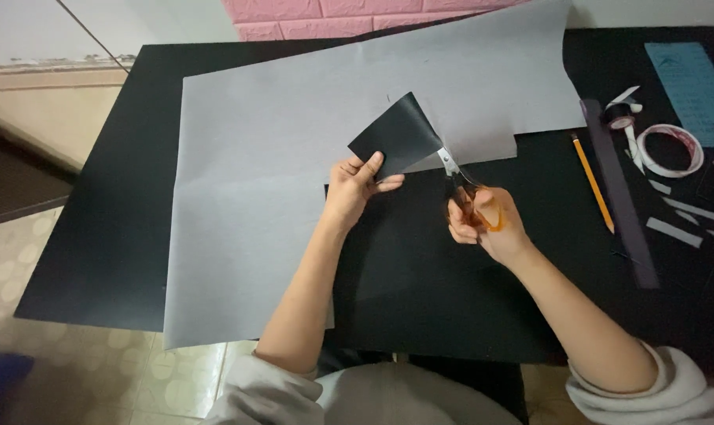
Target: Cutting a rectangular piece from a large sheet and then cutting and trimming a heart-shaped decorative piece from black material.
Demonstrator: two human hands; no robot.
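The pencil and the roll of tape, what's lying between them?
In the head view, a long dark strip lies between the yellow pencil and the white tape roll, running alongside the pencil on the black table.

A single head-worn camera is looking steeply down from above the person's chest, facing forward across the black table (97, 236), sitting near enough that both forearms are filling the lower frame, with floor tiles (97, 362) showing at left.

scissors (459, 182) handles hidden, blue sheet (691, 86) cropped
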